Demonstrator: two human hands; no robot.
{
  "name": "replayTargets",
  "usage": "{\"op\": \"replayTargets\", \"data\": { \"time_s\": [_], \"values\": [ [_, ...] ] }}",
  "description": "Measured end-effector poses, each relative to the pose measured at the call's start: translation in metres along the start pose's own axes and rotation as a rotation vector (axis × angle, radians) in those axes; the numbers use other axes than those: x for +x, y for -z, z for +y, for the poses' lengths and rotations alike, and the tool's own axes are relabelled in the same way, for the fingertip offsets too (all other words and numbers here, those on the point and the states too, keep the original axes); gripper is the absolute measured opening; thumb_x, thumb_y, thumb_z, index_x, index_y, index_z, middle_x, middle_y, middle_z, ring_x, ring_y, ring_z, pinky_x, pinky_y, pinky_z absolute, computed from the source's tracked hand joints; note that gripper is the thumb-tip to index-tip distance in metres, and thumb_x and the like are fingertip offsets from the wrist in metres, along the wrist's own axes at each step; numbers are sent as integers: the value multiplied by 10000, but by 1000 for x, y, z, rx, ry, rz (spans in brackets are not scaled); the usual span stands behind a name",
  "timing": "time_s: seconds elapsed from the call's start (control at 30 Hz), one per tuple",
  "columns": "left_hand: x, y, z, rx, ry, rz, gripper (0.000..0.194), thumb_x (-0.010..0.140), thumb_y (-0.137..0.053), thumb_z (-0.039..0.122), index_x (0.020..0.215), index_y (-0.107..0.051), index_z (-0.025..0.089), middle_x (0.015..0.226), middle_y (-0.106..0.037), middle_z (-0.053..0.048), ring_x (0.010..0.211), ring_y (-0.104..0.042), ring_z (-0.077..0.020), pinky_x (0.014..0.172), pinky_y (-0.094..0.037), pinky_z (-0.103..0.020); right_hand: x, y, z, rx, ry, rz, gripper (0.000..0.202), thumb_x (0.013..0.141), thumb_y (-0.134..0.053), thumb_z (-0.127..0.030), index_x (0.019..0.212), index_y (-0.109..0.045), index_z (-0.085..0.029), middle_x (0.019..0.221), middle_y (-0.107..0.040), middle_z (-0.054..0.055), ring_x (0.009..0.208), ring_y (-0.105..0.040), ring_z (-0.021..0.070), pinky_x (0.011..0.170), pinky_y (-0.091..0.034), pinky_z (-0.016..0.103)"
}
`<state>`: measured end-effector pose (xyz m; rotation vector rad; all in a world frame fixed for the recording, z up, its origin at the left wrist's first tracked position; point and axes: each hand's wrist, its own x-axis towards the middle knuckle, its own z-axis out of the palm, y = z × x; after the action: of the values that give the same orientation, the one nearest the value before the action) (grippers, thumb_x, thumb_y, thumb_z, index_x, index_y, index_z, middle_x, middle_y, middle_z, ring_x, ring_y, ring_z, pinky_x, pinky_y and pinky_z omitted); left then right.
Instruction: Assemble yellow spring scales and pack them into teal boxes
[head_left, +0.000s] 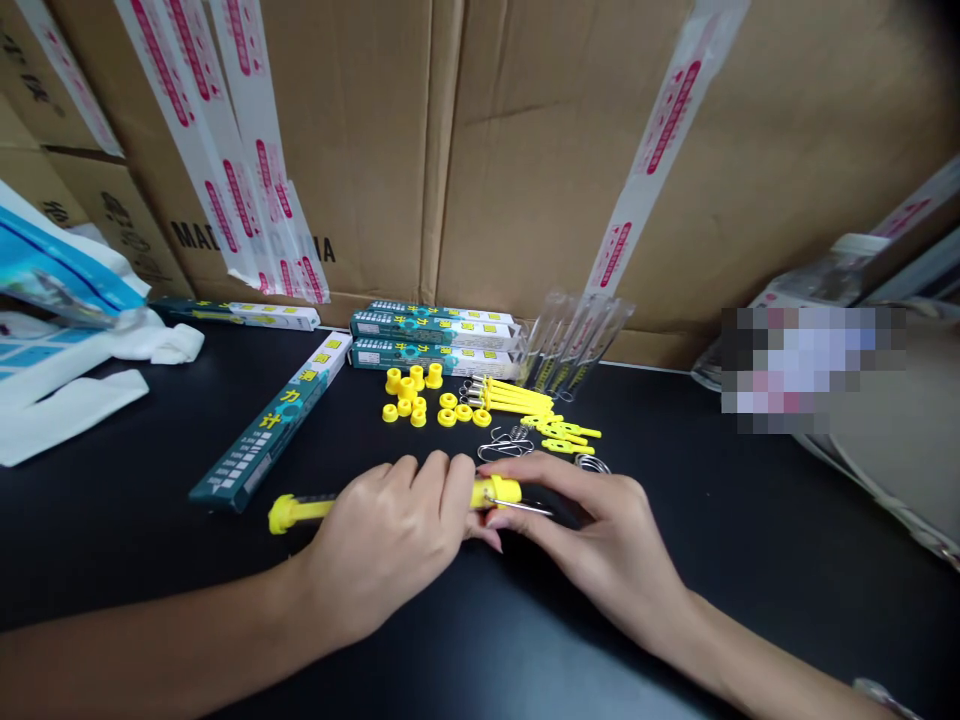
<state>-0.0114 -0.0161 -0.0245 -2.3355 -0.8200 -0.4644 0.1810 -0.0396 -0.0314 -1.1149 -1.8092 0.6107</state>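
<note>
And here are both hands meeting low over the black counter [720,540], with the yellow-ended tube [484,492] lying sideways between them! The left hand [390,540] wraps firmly round its middle, one yellow end poking out to the left, while the right hand [607,525] closes thumb and fingers about the right end, right where a thin metal wire [525,507] juts out. Just beyond, it's a busy field: yellow caps [409,398] in a cluster, yellow rods [517,397] with metal ends to their right, then small flat yellow pieces [570,436], wire hooks [504,446] and metal rings [592,463]. Clear tubes [574,350] lean at the far side, beside the stacked green-and-white boxes [431,340]. Another long box [277,425] slants across the left, white-and-blue packaging [67,290] sits far left, and a clear bottle [817,280] stands far right before the taped cardboard [525,150]
</note>
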Motion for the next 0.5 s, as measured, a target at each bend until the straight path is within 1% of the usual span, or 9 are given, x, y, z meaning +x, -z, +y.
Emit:
{"op": "replayTargets", "data": {
  "time_s": [0.07, 0.13, 0.17, 0.23, 0.3, 0.37, 0.43, 0.5],
  "values": [
    [1, 2, 1, 45, 9, 52, 152, 932, -545, 202, 788, -504, 179, 585, -521, 38, 475, -544, -165, 432, -356, -309, 2, 4, 0, 156, -105, -46, 274, 790, -784, -331, 1042, -713, -251, 974, -760, 26, 903, -723, 208, 850, -585, 324],
    [2, 5, 2, 70, 17, 106, 115, 955, -482, 157, 855, -539, 157, 612, -546, 29, 497, -553, -170, 446, -350, -314, 3, 7, 1, 319, -140, -79, 400, 775, -777, -444, 1110, -676, -250, 1052, -728, 43, 975, -697, 212, 882, -573, 323],
    [3, 5, 2, 73, 15, 123, 119, 965, -466, 157, 881, -550, 150, 621, -554, 26, 506, -557, -171, 453, -351, -316, 3, 9, 1, 362, -139, -80, 435, 792, -738, -507, 1133, -663, -248, 1089, -707, 52, 998, -680, 209, 886, -566, 316],
    [3, 6, 2, 77, 15, 132, 96, 965, -488, 170, 917, -565, 139, 627, -562, 26, 521, -564, -175, 467, -361, -319, 4, 11, 1, 316, -115, -48, 418, 880, -594, -574, 1129, -660, -244, 1093, -682, 57, 985, -654, 191, 861, -550, 288],
    [2, 5, 2, 76, 8, 120, 46, 936, -549, 166, 948, -572, 129, 622, -558, 31, 527, -568, -180, 472, -369, -320, 3, 10, 1, 162, -83, -24, 358, 967, -478, -520, 1080, -664, -236, 1045, -678, 53, 939, -642, 175, 831, -526, 269],
    [0, 4, 1, 62, -6, 113, 63, 909, -582, 141, 967, -571, 120, 616, -559, 34, 517, -568, -181, 468, -374, -319, 1, 8, 1, 41, -65, -65, 271, 995, -471, -429, 1055, -646, -230, 965, -682, 35, 867, -644, 159, 797, -506, 257],
    [-1, 1, 1, 39, -14, 120, 66, 916, -569, 139, 974, -568, 109, 612, -566, 30, 497, -571, -179, 456, -376, -317, -1, 5, 0, 29, -87, -151, 216, 999, -477, -382, 1054, -614, -224, 863, -674, 9, 745, -635, 136, 716, -498, 239],
    [-2, -1, 1, 14, -1, 123, 55, 933, -537, 138, 966, -563, 103, 612, -578, 22, 486, -583, -178, 447, -380, -312, -2, 1, 0, 87, -139, -213, 206, 1011, -449, -368, 1080, -577, -222, 764, -651, -17, 629, -597, 119, 622, -479, 226]
  ]
}}
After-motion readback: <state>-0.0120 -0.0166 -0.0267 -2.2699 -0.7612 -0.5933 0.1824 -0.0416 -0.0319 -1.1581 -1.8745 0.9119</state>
